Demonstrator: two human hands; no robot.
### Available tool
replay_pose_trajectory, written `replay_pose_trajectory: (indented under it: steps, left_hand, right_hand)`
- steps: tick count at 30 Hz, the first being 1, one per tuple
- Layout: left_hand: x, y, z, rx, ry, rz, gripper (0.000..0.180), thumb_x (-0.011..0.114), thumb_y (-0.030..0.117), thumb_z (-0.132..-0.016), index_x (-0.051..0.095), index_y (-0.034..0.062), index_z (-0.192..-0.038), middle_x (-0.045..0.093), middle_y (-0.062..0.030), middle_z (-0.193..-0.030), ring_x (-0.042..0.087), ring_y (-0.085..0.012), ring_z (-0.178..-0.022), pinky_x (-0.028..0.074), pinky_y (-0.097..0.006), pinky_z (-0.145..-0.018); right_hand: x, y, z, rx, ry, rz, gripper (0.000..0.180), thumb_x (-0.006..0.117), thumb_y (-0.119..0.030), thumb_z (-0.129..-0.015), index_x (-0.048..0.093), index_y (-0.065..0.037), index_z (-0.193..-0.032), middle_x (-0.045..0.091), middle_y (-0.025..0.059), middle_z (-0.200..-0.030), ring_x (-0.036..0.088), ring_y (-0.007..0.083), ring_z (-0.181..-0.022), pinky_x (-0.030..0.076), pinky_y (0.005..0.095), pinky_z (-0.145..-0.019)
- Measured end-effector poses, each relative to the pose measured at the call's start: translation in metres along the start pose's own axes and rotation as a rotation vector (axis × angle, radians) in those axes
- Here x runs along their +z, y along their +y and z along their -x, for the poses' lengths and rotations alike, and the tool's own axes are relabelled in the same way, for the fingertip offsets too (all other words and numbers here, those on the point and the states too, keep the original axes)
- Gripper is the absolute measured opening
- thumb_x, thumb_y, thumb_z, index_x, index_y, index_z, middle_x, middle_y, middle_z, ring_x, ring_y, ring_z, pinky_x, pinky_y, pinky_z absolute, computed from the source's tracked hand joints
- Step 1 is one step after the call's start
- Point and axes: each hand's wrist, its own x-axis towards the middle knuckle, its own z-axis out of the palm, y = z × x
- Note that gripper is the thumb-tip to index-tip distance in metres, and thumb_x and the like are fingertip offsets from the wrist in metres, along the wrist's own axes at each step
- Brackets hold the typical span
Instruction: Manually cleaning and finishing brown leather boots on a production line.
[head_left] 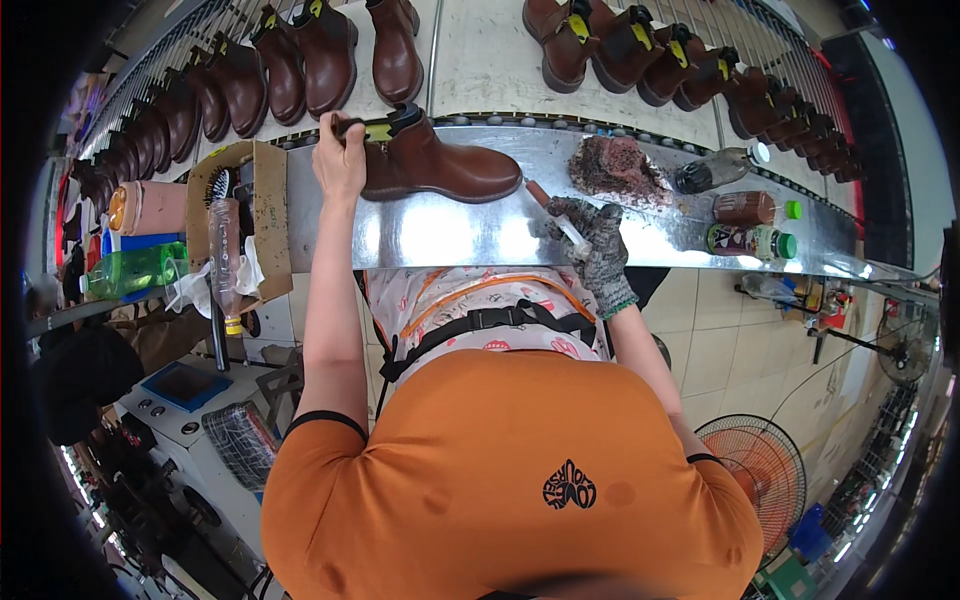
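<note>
A brown leather ankle boot (440, 165) lies on its side on the metal bench, its toe pointing right. My bare left hand (341, 160) is closed around the upper end of its shaft, near a yellow pull tab. In a grey knitted glove, my right hand (598, 245) grips a slim tool (566, 226) with a brown tip and a whitish handle; its exact kind is unclear. That brown tip (537, 192) is close to the boot's toe, and I cannot tell whether they touch. A brown-stained, crumpled cloth (618, 170) rests just beyond the glove.
Rows of brown boots (330, 60) stand on the conveyor (478, 60) beyond the metal bench (450, 240). Bottles with green caps (750, 240) and a dark-bottomed clear bottle (715, 170) lie at right. At left is a cardboard box (270, 215) with a brush (220, 185). A fan (755, 460) stands behind me.
</note>
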Motion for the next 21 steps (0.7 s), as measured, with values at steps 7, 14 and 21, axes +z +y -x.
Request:
replay_pose_trajectory:
  steps: [7,14,21]
  left_hand:
    - [-0.021,0.051,0.057,-0.139,-0.024,-0.092,0.055,0.078,0.044,-0.067,0.048,0.0047,-0.092,0.059,-0.0124,-0.071,0.060,-0.0292,-0.064,0.047,-0.037,-0.062]
    - [-0.028,0.088,0.104,-0.349,-0.223,0.135,0.074,0.083,0.022,-0.064,0.039,0.0045,-0.121,0.061,-0.0119,-0.083,0.062,-0.0199,-0.073,0.049,-0.032,-0.065]
    - [-0.034,0.104,0.113,-0.871,-0.427,0.634,0.089,0.074,0.004,-0.071,0.016,0.0019,-0.139,0.053,-0.0206,-0.108,0.063,-0.0250,-0.089,0.057,-0.034,-0.072]
  right_hand:
    - [0.011,-0.019,-0.004,-0.268,-0.011,0.633,0.026,0.057,-0.021,-0.086,0.066,-0.005,-0.104,0.067,0.0051,-0.088,0.062,0.0116,-0.076,0.050,0.0245,-0.065]
    - [0.031,-0.018,-0.012,-0.417,-0.029,0.906,0.021,0.055,-0.005,-0.083,0.066,-0.007,-0.102,0.067,0.0098,-0.085,0.064,0.0178,-0.072,0.049,0.0293,-0.067]
    - [0.045,-0.021,-0.003,-0.499,-0.143,1.017,0.017,0.056,-0.009,-0.083,0.067,-0.009,-0.097,0.066,0.0125,-0.088,0.064,0.0265,-0.078,0.050,0.0347,-0.069]
